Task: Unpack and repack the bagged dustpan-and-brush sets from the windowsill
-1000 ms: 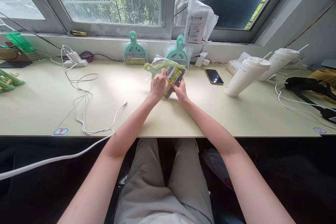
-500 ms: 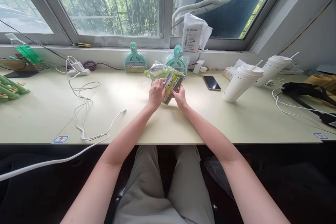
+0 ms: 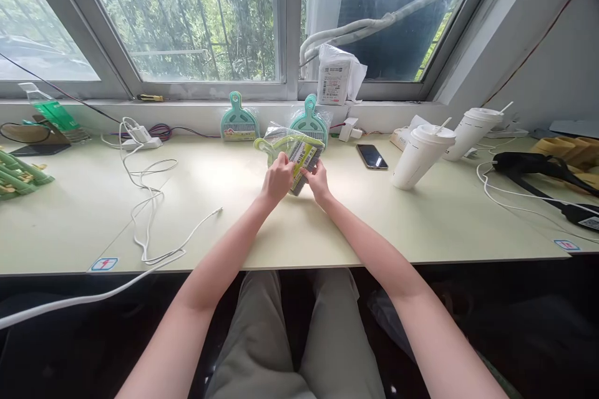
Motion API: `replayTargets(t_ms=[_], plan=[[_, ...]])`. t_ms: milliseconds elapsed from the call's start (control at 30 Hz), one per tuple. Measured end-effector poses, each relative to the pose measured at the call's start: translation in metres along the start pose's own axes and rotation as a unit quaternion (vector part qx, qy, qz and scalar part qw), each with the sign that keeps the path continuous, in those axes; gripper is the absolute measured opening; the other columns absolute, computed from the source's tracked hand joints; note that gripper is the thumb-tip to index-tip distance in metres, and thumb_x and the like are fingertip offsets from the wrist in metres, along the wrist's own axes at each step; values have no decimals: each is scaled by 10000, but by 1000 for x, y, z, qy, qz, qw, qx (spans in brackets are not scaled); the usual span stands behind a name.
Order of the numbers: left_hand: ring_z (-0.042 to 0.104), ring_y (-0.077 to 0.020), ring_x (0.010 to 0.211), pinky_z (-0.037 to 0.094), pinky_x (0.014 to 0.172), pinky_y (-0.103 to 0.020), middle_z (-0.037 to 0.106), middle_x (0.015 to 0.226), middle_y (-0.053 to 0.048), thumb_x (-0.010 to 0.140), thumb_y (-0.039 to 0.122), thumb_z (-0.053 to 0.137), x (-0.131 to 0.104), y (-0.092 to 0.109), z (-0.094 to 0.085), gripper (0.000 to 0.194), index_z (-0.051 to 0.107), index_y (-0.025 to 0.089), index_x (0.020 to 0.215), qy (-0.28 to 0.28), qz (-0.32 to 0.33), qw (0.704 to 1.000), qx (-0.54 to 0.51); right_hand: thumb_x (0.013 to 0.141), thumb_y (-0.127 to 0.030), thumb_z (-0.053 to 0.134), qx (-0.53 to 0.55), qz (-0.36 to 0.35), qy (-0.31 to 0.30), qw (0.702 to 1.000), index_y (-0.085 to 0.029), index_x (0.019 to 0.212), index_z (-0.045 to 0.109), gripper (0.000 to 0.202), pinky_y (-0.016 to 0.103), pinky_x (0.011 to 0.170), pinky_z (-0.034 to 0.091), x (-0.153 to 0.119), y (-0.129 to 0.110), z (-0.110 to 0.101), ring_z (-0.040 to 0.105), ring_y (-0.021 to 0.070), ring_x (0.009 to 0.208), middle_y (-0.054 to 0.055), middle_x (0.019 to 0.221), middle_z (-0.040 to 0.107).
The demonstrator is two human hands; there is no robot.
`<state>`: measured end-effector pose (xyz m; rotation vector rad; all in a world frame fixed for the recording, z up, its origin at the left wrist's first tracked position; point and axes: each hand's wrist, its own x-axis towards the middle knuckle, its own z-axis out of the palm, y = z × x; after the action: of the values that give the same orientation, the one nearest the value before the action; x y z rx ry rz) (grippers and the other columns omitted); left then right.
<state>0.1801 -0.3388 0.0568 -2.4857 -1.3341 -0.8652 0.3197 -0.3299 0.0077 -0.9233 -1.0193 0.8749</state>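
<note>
A yellow-green mini dustpan and brush set (image 3: pixel 304 154), in a clear plastic bag with a printed label, is held above the table in front of me. It is tilted, its handle pointing left and its grey bristles facing down to the right. My left hand (image 3: pixel 277 177) has its fingers curled in at the set's near edge, closed against the bag. On the right side, my right hand (image 3: pixel 318 181) grips the set, thumb over the label. Two mint-green wrapped sets, a left one (image 3: pixel 239 120) and a right one (image 3: pixel 310 117), lean on the wall behind.
A phone (image 3: pixel 372 156) lies right of my hands, near two white lidded cups (image 3: pixel 423 156) with straws. White cables (image 3: pixel 152 212) run over the table at left, by a power strip (image 3: pixel 140 137). A wrapped box (image 3: pixel 334 80) stands on the sill. A green bottle (image 3: pixel 56 113) leans far left.
My left hand's fingers have curled in from lying over the label to a closed grip. The dustpan set has turned slightly. The whole view has shifted a little.
</note>
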Motion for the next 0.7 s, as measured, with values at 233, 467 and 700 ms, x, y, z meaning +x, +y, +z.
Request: replayTargets(t_ms=[233, 467, 700], plan=[[606, -212, 909, 498, 736, -312, 544, 1057, -114, 899, 147, 439, 1, -2, -8, 294, 659, 158, 1094, -39, 38, 998, -9, 662, -376, 776, 15, 3, 6, 1000, -231, 1045, 540, 472, 346, 682, 598, -2, 0, 2, 665, 200, 868, 50, 991, 691], [581, -244, 1008, 457, 830, -348, 556, 1151, -139, 873, 105, 433, 0, -4, -5, 462, 531, 162, 1321, -26, 87, 994, 54, 658, -373, 776, 36, 4, 19, 999, -226, 1009, 533, 452, 312, 644, 587, -4, -6, 1, 662, 176, 800, 33, 945, 697], [558, -269, 1062, 442, 857, -383, 566, 1165, -166, 917, 118, 357, -1, -2, 5, 482, 469, 133, 1386, -8, 99, 992, 72, 681, -389, 757, 57, 5, 29, 998, -226, 1017, 522, 441, 341, 703, 588, -6, -6, 1, 666, 182, 820, 35, 934, 688]])
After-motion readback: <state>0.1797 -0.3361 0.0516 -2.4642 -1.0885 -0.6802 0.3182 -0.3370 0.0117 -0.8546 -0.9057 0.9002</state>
